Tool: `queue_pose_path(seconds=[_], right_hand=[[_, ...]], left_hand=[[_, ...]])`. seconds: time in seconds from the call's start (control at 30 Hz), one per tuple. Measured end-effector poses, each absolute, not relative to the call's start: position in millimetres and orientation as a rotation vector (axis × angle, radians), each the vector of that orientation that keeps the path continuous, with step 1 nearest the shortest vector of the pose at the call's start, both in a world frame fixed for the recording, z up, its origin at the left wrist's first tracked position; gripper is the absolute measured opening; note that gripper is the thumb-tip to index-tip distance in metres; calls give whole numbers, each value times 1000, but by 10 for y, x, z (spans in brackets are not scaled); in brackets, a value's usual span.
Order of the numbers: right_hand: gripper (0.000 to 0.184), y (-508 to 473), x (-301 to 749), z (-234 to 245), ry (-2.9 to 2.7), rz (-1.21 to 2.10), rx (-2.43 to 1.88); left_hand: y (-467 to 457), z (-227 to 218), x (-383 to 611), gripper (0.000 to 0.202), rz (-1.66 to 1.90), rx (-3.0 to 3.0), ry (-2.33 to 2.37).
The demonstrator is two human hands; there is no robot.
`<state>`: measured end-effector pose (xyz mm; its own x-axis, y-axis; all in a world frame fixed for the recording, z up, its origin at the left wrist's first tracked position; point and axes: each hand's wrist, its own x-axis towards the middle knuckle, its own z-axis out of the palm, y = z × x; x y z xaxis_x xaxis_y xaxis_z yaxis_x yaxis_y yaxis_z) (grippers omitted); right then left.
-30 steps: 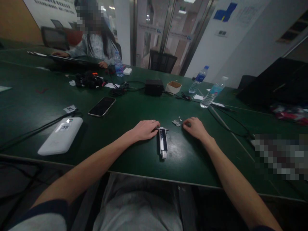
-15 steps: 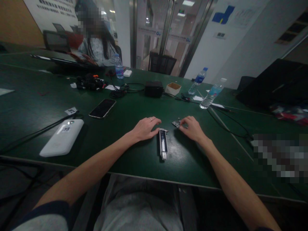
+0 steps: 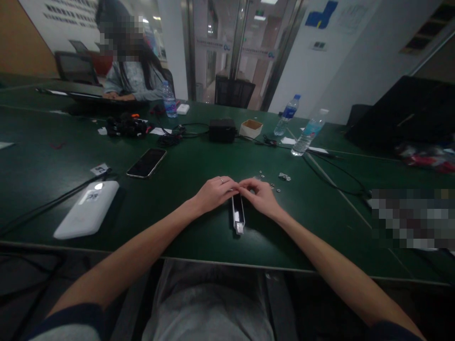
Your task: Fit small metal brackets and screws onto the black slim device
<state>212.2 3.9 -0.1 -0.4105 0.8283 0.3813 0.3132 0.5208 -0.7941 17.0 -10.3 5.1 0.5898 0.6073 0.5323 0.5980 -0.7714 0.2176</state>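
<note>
On the dark green table lies a narrow, white-edged case [image 3: 243, 214] with a dark inside and a pale tab at its near end. My left hand [image 3: 216, 194] is closed at the far end of this case, thumb and fingers together. My right hand [image 3: 262, 198] meets it there in a pinch, fingertips touching or nearly touching those of the left. Whatever the fingertips hold is too small and hidden to make out. Small nuts or washers [image 3: 272, 185] lie just beyond my right hand, and a small cluster of metal pieces [image 3: 284, 176] sits farther right.
At the left are a white power bank [image 3: 88, 208] with a cable and a black phone [image 3: 147, 163]. Farther back stand a black box [image 3: 222, 130], a small open carton [image 3: 250, 129] and water bottles [image 3: 310, 133]. Across the table a person [image 3: 137, 78] sits at a laptop.
My right hand has moved left from the small metal pieces to the far end of the case. My left hand has closed there, and the two hands now meet. The view has shifted slightly.
</note>
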Motion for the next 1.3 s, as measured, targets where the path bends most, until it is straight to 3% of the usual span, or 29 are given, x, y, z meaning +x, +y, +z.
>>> queue_pose_path(seconds=[0.2,0.43,0.93,1.3], right_hand=[[17,47,2119,-18,-1878,975,-902],[17,15,2122,9,-1941,919,-905],[14,198,2488,147,-2366,109,-840],[11,253,2607,158,-2547,136,-934]], left_hand=[[-112,62,155,16,987,2714,1076],[-86,59,119,16,924,2702,1138],[3,232,-128,19,708,2670,1106],[39,138,-136,19,500,2629,1160]])
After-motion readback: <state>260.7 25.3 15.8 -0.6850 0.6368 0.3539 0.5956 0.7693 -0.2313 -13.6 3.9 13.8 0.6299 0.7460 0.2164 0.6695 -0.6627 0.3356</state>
